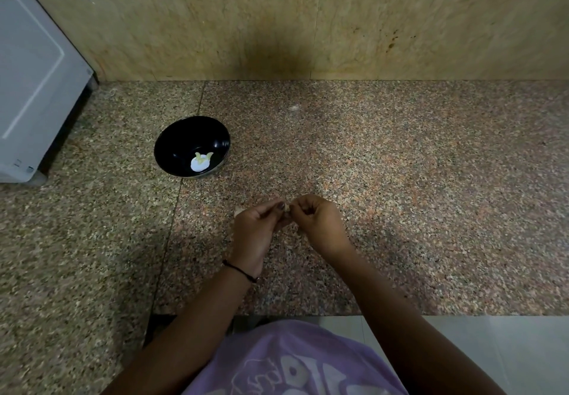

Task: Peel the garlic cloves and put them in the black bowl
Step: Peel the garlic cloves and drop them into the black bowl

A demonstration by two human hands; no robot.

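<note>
The fingers (303,206) of the right hand (317,222) were curled tight, their tips pinching one end of a small pale garlic clove (287,208). The left hand (255,231) met it from the left, its thumb and bent fingers gripping the other side of the same clove. The clove was held just above the counter, between the two sets of fingertips and mostly hidden by them, so whether any skin remained on it could not be told.

Nearest of all was a lilac printed shirt (292,364), with both forearms reaching out over it. A thin black thread bracelet (241,270) circled the left wrist. The hands hung over a speckled pink-brown granite countertop (431,194). A small pale scrap (237,210), possibly garlic skin, lay just beside the left knuckles.

Farther away and to the left stood the round glossy black bowl (172,139), well apart from the hands. In it, toward its near right side, lay a few pale peeled cloves (201,160) with yellowish-green tips; their exact number was unclear.

At the far left sat a white boxy appliance (30,86). Behind everything rose a beige mottled stone wall (215,19).
</note>
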